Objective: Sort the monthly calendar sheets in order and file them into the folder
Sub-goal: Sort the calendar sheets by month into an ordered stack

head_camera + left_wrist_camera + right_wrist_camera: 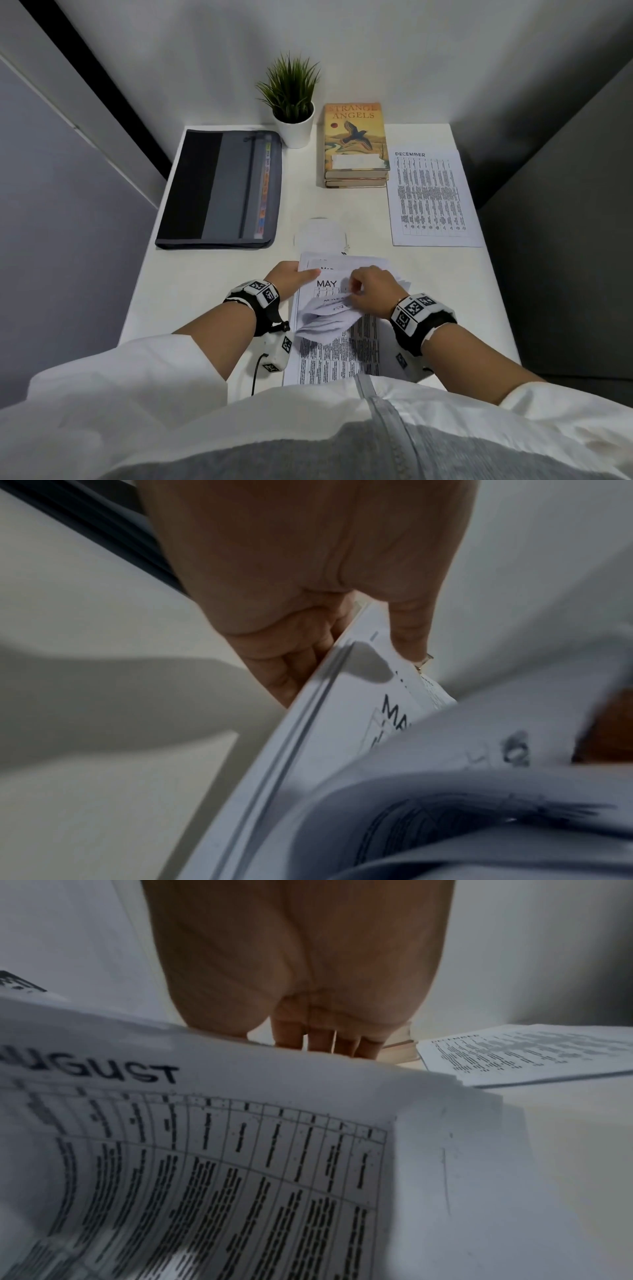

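A stack of calendar sheets [337,346] lies on the white desk in front of me. My left hand [303,273] pinches its top left corner, thumb on top and fingers [291,653] underneath. My right hand [356,291] grips the top edges of several sheets and curls them back toward me, baring the MAY sheet [327,283]. In the right wrist view the bent-back AUGUST sheet [205,1150] fills the front and hides the fingertips [322,1045]. A DECEMBER sheet [431,198] lies alone at the right. The dark grey zip folder [219,188] lies closed at the left.
Two stacked books [356,144] and a potted plant [296,102] stand at the back of the desk [191,281] against the wall. A small white paper [320,234] lies just beyond the stack. Grey partitions close in both sides.
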### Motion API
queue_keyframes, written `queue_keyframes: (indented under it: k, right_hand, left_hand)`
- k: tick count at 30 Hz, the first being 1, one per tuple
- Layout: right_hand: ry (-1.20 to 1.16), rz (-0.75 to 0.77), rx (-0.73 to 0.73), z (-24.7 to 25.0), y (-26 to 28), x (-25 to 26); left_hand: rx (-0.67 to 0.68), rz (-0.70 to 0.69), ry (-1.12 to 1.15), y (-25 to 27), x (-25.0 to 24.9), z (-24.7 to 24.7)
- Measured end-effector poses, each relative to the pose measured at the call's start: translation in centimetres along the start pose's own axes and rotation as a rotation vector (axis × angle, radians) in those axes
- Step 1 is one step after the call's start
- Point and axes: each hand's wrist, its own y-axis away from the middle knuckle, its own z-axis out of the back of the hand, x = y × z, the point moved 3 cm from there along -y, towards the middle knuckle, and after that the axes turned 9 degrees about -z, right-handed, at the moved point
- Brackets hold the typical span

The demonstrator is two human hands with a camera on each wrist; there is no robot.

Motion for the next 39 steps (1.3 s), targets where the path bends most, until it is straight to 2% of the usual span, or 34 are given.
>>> queue_keyframes:
  k: [4, 6, 9, 11, 16, 20, 24, 30, 39]
  right_hand:
    - [0.127, 0.001, 0.061, -0.7, 0.1, 0.7]
    - [0.176, 0.041, -0.013, -1.0, 0.2, 0.7]
    - [0.117, 0.121, -0.203, -0.9, 0.5, 0.6]
    - [0.088, 0.163, -0.275, -0.7, 0.8, 0.6]
    - [0.025, 0.191, -0.225, -0.9, 1.7, 0.5]
    - [-0.011, 0.191, -0.244, -1.1, 2.0, 0.3]
    - [0.013, 0.177, -0.202, -1.2, 1.9, 0.0]
    - [-0.026, 0.202, -0.171, -1.4, 2.3, 0.2]
    - [-0.024, 0.253, -0.225, -1.4, 2.6, 0.3]
  left_hand:
    - [-0.031, -0.019, -0.083, -0.2, 0.2, 0.1]
    - [-0.042, -0.020, -0.098, -0.4, 0.4, 0.0]
    - [-0.074, -0.012, -0.068, -0.6, 0.6, -0.2]
    - [-0.082, -0.010, -0.058, -0.6, 0.7, -0.3]
    - [-0.063, -0.032, -0.041, -0.4, 0.8, -0.4]
    - [-0.037, -0.075, 0.020, -0.1, 0.5, -0.6]
    - [-0.056, -0.054, 0.040, 0.0, 0.4, -0.3]
    - [-0.053, -0.002, -0.069, -0.5, 0.9, -0.2]
    - [-0.045, -0.031, 0.081, 0.2, 0.2, -0.6]
